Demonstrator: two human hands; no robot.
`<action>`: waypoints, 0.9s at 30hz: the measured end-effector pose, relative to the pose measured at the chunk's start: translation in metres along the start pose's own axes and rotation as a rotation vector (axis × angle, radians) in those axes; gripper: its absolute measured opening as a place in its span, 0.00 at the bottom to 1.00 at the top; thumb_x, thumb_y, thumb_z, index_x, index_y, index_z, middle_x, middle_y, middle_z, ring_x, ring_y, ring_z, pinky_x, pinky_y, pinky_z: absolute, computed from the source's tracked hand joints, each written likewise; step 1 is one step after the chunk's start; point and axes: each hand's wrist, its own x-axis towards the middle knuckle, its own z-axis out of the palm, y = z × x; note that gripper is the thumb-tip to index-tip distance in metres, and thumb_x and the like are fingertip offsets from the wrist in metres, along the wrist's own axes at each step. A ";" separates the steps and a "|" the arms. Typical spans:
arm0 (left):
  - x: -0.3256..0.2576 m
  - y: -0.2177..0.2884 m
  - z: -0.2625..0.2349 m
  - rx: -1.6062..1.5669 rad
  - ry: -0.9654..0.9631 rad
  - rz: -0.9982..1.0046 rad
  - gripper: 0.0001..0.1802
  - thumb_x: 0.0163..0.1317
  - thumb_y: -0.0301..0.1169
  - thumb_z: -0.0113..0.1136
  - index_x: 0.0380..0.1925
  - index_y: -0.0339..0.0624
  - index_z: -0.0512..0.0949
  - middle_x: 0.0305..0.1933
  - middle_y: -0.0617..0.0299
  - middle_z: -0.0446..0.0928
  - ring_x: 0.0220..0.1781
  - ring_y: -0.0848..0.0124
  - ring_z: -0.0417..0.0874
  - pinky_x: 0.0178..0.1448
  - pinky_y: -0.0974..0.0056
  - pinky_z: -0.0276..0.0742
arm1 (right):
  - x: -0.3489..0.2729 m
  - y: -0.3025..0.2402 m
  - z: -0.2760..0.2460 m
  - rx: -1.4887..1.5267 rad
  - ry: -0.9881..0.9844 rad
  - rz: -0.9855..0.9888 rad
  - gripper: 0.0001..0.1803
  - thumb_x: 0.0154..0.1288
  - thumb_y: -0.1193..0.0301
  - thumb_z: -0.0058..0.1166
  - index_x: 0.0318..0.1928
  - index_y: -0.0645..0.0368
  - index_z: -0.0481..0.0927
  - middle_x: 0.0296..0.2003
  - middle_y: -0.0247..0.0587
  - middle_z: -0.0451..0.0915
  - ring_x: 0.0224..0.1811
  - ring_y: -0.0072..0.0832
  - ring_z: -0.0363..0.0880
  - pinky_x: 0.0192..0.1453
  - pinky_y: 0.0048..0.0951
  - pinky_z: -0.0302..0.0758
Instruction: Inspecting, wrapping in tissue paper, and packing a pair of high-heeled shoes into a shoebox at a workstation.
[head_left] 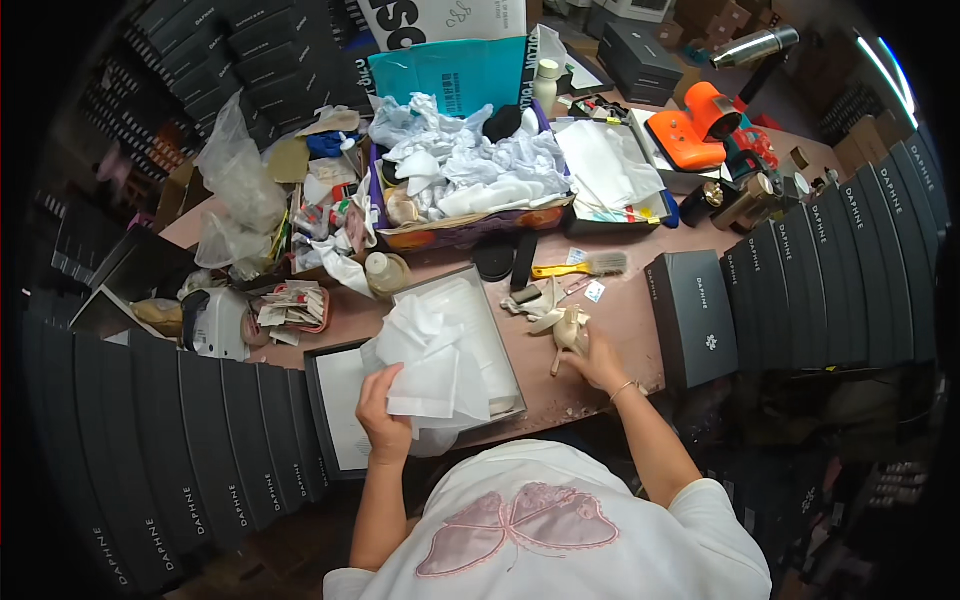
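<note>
My left hand point(384, 414) is closed on the edge of white tissue paper point(432, 345), which is bunched over an open dark shoebox point(505, 365). Part of the box's inside is hidden under the paper. To the right, my right hand point(598, 360) grips a beige high-heeled shoe point(569, 330) just above the tabletop or resting on it; I cannot tell which. A small dark block point(526, 294) and a pale cloth lie beyond the shoe. Farther back is a yellow-handled brush point(580, 267). The box's lid point(346, 400) lies beside my left hand.
Dark shoeboxes are stacked at left point(190, 440) and right point(830, 270), with one closed shoebox point(695, 320) near my right hand. A carton of crumpled paper point(470, 232) stands behind. A cream bottle point(385, 272) and an orange device point(690, 140) are also on the table.
</note>
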 end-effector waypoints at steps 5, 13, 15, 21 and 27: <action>0.009 -0.002 0.014 -0.100 -0.039 -0.023 0.11 0.54 0.23 0.57 0.39 0.33 0.78 0.29 0.54 0.76 0.32 0.61 0.79 0.37 0.65 0.73 | -0.019 0.038 0.024 -0.020 -0.012 0.099 0.29 0.53 0.67 0.61 0.54 0.64 0.69 0.43 0.56 0.79 0.44 0.51 0.79 0.46 0.44 0.75; 0.006 0.018 0.047 -0.141 -0.215 -0.019 0.11 0.53 0.20 0.56 0.37 0.34 0.78 0.28 0.55 0.76 0.29 0.65 0.78 0.34 0.67 0.71 | -0.035 0.029 -0.045 0.412 0.166 -0.165 0.24 0.55 0.72 0.59 0.55 0.57 0.73 0.49 0.46 0.77 0.53 0.34 0.76 0.57 0.35 0.72; 0.007 0.024 0.055 -0.147 -0.259 0.007 0.11 0.52 0.19 0.56 0.38 0.34 0.79 0.28 0.56 0.76 0.28 0.64 0.78 0.34 0.67 0.71 | -0.020 0.079 0.007 1.085 0.147 0.079 0.22 0.57 0.76 0.56 0.54 0.57 0.74 0.50 0.46 0.75 0.54 0.33 0.73 0.55 0.32 0.73; 0.003 0.025 0.055 -0.124 -0.355 -0.050 0.14 0.51 0.18 0.55 0.39 0.35 0.79 0.33 0.55 0.76 0.33 0.61 0.78 0.39 0.65 0.72 | -0.060 0.188 0.066 0.584 0.440 0.168 0.14 0.64 0.76 0.48 0.50 0.62 0.77 0.42 0.43 0.76 0.40 0.26 0.78 0.45 0.25 0.77; 0.001 0.016 0.039 0.199 -0.300 0.111 0.22 0.50 0.16 0.51 0.48 0.36 0.76 0.54 0.50 0.69 0.58 0.56 0.68 0.61 0.60 0.63 | -0.141 0.113 -0.043 0.819 0.423 0.257 0.24 0.58 0.70 0.60 0.54 0.63 0.72 0.47 0.41 0.74 0.45 0.26 0.76 0.47 0.26 0.77</action>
